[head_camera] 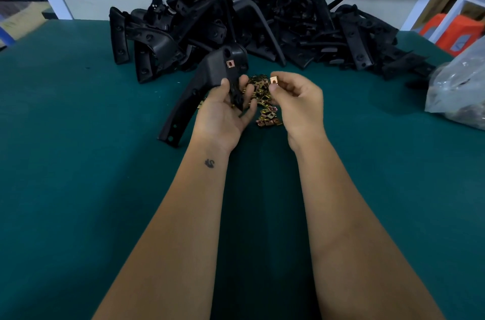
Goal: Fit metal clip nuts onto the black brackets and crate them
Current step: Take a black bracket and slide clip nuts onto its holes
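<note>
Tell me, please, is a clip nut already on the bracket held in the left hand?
Yes, one: a copper-coloured clip nut sits on the bracket near its upper end.

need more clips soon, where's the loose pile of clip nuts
In the head view the loose clip nuts lie on the green table near centre, just beyond and between both hands, in front of the black bracket heap.

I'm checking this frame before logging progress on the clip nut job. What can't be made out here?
- Crate: none in the head view, off frame.
- Held bracket: its middle is hidden by the left hand; one fitted clip nut shows.
- Loose clip nuts: too small and partly behind both hands to count.
- Plastic bag: cut by the right edge, contents blurred.
- Bracket pile: too tangled to count.
</note>
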`<state>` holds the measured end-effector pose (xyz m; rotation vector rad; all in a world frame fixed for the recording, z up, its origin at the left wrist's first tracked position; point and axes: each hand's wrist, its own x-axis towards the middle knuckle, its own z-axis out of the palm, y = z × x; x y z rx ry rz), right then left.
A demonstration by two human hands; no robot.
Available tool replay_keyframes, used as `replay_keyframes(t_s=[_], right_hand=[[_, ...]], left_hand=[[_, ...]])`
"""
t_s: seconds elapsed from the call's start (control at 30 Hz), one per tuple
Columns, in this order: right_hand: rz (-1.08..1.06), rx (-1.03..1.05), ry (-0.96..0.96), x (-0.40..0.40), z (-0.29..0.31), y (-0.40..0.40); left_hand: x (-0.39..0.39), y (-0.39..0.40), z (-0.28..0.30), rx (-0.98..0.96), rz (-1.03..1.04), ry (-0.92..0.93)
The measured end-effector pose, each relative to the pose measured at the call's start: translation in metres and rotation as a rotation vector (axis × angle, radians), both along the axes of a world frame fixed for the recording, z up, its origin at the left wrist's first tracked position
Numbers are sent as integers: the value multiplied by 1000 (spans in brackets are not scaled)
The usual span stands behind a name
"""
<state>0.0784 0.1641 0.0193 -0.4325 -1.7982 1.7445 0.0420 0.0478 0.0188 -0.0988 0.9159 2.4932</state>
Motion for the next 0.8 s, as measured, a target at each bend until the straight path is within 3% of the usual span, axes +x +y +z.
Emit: replay_keyframes(t_s=[0.1,0.2,0.4,0.63,0.8], right_hand=[[-198,85,-64,0,-3,10],[-267,521,-346,3,-10,22],[-54,930,-580,4,-12,18],[-30,895,-548,4,-13,18],[-109,549,-327,3,-13,18]], left_hand=[[0,-1,0,15,-9,-12],[2,-1,1,69,-5,-65],[0,1,0,10,12,-75],[-1,2,-2,3,3,-81],[-3,1,-3,20,12,-95]])
